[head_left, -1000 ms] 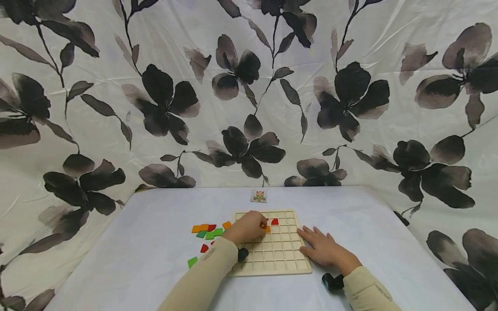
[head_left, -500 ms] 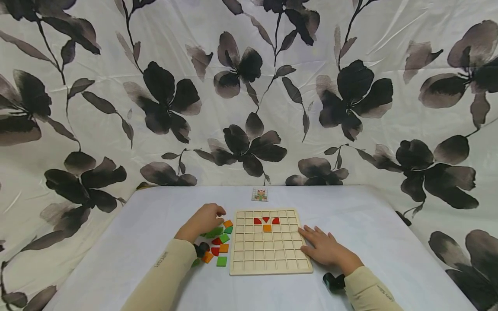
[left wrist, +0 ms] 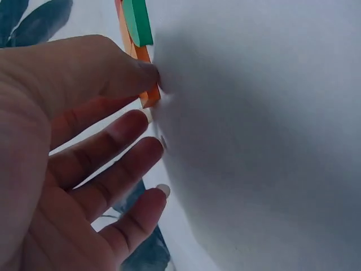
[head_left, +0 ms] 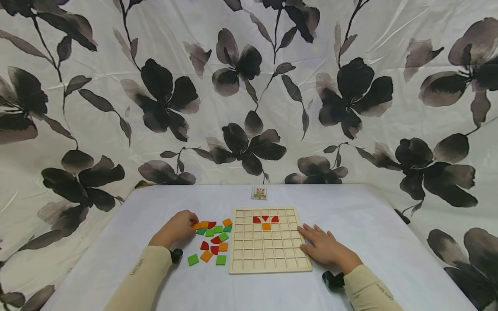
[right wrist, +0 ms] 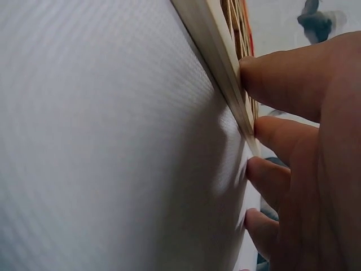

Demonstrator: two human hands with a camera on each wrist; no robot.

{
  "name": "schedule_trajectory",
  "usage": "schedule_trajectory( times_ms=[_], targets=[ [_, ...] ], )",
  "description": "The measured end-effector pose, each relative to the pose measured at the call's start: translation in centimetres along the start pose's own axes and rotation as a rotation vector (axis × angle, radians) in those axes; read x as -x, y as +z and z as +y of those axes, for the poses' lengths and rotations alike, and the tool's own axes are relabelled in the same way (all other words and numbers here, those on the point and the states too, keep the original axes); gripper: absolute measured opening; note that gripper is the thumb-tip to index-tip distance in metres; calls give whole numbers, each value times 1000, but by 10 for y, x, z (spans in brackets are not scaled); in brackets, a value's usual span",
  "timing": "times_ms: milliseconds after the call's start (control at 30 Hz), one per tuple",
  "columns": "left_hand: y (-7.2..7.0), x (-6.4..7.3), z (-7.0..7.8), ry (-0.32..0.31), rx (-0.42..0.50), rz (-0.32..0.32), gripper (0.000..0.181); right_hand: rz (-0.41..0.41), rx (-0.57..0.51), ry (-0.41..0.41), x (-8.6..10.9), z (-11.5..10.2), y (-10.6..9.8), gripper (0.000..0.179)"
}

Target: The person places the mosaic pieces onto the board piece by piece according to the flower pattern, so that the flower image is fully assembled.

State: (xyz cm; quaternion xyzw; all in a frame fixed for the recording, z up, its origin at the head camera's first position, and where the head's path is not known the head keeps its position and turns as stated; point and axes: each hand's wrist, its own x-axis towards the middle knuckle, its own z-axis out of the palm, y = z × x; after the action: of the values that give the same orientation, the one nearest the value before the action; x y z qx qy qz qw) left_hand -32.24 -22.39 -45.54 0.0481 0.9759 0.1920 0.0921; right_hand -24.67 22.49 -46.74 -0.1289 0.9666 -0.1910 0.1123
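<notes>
Orange tile [head_left: 196,226] is near nine o'clock of the wooden grid board [head_left: 282,254], well apart from it, and the left hand [head_left: 177,227] pinches it between thumb and forefinger. The right hand [head_left: 322,248] has its fingers apart, and it touches the board's edge at three o'clock. Toward twelve o'clock, three red pieces [head_left: 275,219] sit in the grid.

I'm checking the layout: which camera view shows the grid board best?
The head view: nearly all of the grid board shows there, seen from above. The right wrist view has mainly its edge, steeply angled; the left wrist view shows none of it.
</notes>
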Motion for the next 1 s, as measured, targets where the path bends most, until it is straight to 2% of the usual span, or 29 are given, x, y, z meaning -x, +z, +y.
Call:
schedule_trajectory(
  times_ms=[133,300,400,600,800,1000],
  targets=[
    [-1,-1,-1,-15,15,3,23,2,-1,4,-1,1,0,59],
    [-4,0,-2,-32,74,15,27,-4,-1,11,-1,1,1,60],
    [-7,1,6,-7,106,43,28,-3,-4,11,-1,1,1,60],
    [-5,-3,48,90,100,57,29,7,-5,9,1,-1,0,59],
    [10,-6,95,228,79,44,28,12,-8,4,0,-1,1,59],
    [28,-10,129,341,51,9,26,29,-12,-31,1,1,2,59]
  ],
)
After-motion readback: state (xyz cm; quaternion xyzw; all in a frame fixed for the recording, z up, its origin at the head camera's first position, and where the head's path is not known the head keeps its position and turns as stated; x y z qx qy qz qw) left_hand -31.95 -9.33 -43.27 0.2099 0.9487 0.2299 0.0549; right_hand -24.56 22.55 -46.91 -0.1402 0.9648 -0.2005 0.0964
